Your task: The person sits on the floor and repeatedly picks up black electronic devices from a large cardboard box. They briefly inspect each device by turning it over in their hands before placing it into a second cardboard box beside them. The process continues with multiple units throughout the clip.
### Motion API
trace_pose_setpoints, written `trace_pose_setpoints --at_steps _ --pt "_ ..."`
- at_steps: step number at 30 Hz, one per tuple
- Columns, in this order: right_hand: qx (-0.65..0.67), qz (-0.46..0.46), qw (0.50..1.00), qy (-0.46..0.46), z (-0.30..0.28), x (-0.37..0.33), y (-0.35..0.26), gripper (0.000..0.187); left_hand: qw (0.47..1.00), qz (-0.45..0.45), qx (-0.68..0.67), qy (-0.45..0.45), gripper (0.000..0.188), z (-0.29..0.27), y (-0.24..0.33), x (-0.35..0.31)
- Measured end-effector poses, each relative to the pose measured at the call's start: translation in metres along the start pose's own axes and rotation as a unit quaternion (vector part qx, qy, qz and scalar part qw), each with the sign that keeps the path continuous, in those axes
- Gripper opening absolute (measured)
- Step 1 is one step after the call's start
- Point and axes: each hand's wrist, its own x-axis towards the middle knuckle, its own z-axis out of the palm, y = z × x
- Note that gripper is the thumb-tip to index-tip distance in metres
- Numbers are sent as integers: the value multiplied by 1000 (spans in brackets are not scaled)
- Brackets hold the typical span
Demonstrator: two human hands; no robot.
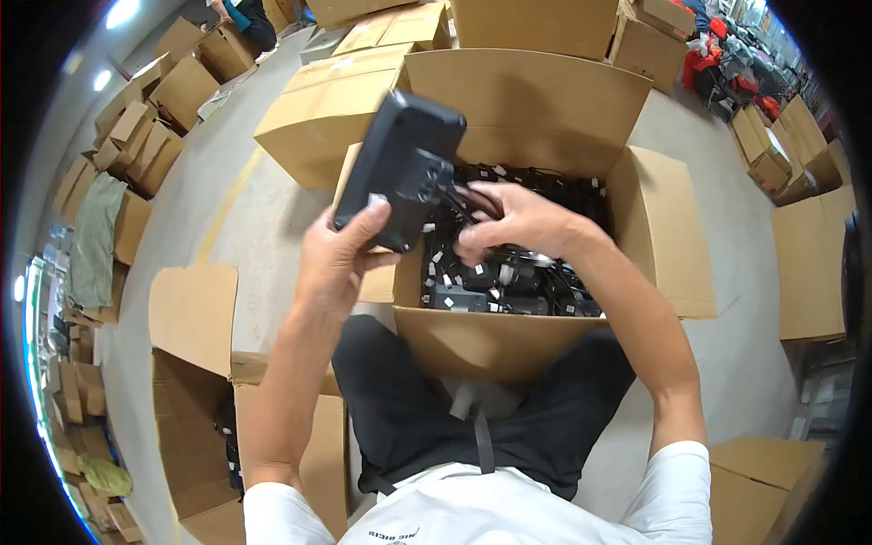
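My left hand (338, 243) grips the lower end of a flat black rectangular device (391, 150), thumb on the face toward me. The device is tilted above the left side of a big open cardboard box (504, 331). A raised mount with black cables stands out from that face. My right hand (527, 222) is closed around the cables (480, 202) close to the mount. Below the hands, the box holds many black boxy units (459, 298) tangled with dark cables and small white connectors. What the device's far face looks like is hidden.
Another open carton (195, 436) stands at my lower left, with some black items inside. Closed cartons (341, 86) are stacked behind the big box. More cardboard boxes (808, 263) line the right side and the left wall. A person (250, 23) is at the far upper left.
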Motion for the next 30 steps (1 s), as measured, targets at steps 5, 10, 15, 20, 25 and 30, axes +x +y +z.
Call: trace_pose_setpoints --at_steps 5,10,15,20,25,30 --pt "-633 87 759 129 -58 42 113 14 989 -94 66 91 47 -3 -66 27" --pt "-725 82 681 -62 -54 104 174 19 973 -170 96 127 47 -12 -110 9" --pt "-681 140 698 -168 -44 145 222 27 957 -177 174 151 53 -8 -135 12" --pt "-671 152 694 -213 -53 161 237 35 948 -199 194 154 56 5 -134 30" --pt "-693 -30 718 -52 -81 159 251 38 937 -290 142 136 53 11 -135 34" --pt "-712 -39 700 -32 -121 173 244 35 925 -359 65 106 43 15 -169 66"
